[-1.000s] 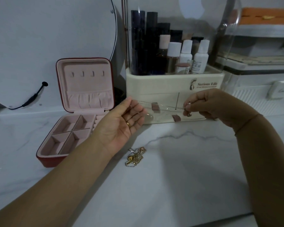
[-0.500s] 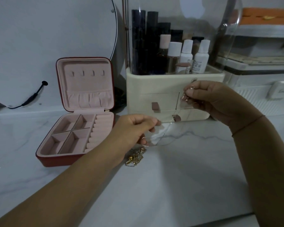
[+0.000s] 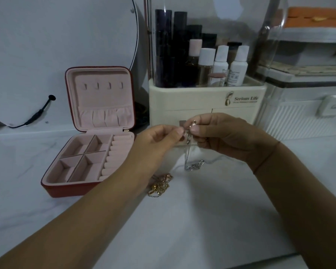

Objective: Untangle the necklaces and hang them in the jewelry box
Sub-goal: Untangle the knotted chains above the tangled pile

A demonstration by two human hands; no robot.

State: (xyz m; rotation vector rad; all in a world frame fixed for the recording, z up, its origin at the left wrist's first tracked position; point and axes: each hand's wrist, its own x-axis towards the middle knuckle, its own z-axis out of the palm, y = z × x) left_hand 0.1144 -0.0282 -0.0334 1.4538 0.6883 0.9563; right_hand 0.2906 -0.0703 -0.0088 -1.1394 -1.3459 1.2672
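Silver necklace point(image 3: 194, 165), fine-linked, dangles pinched by left hand point(image 3: 155, 141) and right hand point(image 3: 224, 136) near tangled gold heap point(image 3: 160, 185) on glossy marble point(image 3: 202, 220).

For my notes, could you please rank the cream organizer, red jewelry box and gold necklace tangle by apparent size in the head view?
1. cream organizer, largest
2. red jewelry box
3. gold necklace tangle, clearly smallest

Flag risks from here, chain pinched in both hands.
1. The silver chain hangs in loose strands from the left hand and right hand, its low end heaped on the counter; lifting may knot it.
2. The gold tangle lies beside the left forearm; a move toward the box could drag it.
3. The lid hooks are small; the chain may slip off.
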